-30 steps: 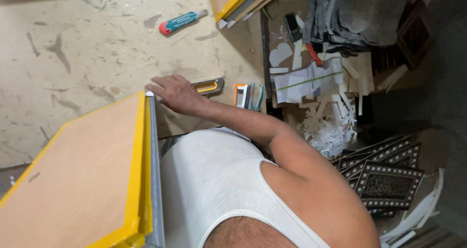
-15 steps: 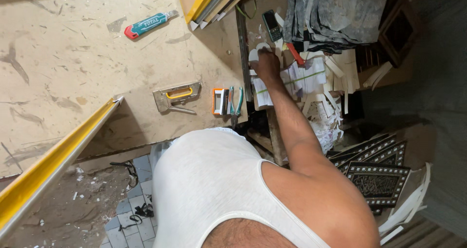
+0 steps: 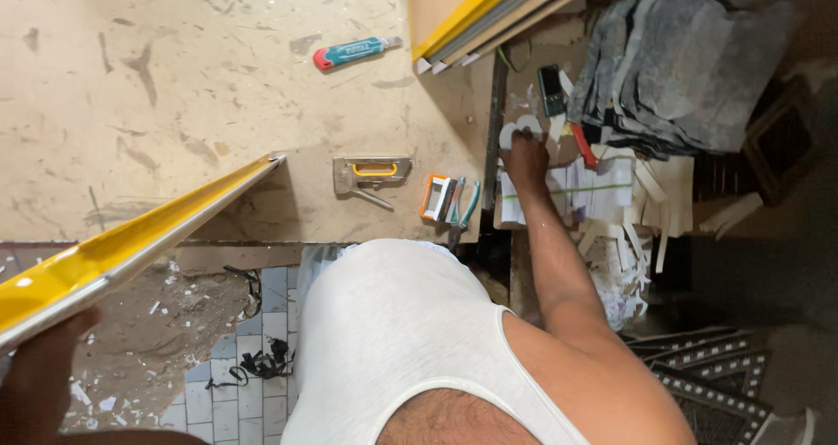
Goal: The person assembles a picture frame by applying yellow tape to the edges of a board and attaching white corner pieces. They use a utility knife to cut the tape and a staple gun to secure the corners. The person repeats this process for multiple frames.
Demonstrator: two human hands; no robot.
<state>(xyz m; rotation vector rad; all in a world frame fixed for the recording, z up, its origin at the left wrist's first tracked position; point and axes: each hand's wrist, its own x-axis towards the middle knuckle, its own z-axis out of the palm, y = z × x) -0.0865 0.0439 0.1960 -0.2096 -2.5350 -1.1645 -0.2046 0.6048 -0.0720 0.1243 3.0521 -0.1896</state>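
Observation:
My left hand (image 3: 39, 371) is at the bottom left, gripping the lower end of a long board with a yellow edge (image 3: 131, 244). The board is tilted up on its side, and its far tip rests near the worktable (image 3: 175, 104). My right hand (image 3: 526, 161) reaches over the table's right edge. It rests on a heap of white paper strips and cut shapes (image 3: 602, 192), with its fingers curled down among them. Whether it grips a piece is hidden.
On the table lie a grey and yellow staple gun (image 3: 371, 172), a teal and red utility knife (image 3: 353, 52) and a small orange box beside a teal-handled tool (image 3: 449, 200). Grey sheets (image 3: 681, 61) are stacked at the right, yellow-edged boards (image 3: 489, 13) at the top. Debris litters the tiled floor (image 3: 218, 384).
The yellow-edged board swung from lying flat up onto its edge and moved left. My right hand left the staple gun and moved right to the paper heap.

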